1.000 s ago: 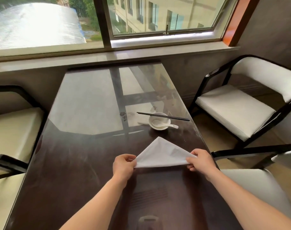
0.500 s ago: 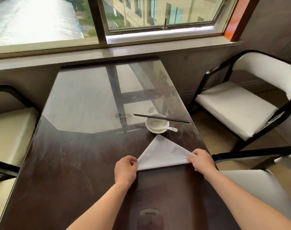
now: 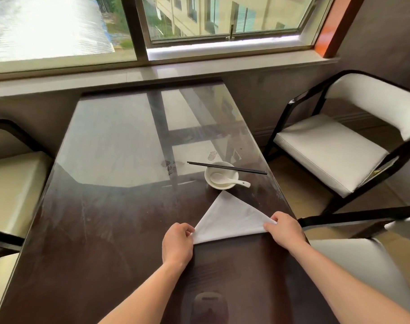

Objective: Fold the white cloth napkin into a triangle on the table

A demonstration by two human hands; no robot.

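White cloth napkin [image 3: 229, 219] lies as a triangle on the dark tabletop [image 3: 110, 230]; left hand [image 3: 177, 245] and right hand [image 3: 284, 229] pinch its two near corners with curled fingers.

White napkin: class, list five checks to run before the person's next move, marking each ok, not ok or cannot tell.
1. White napkin shows a triangle: ok.
2. Left hand has a grip on its left corner: ok.
3. Right hand has a grip on its right corner: ok.
4. Far tip clear of the bowl: cannot tell.
5. Layer edges matched: cannot tell.
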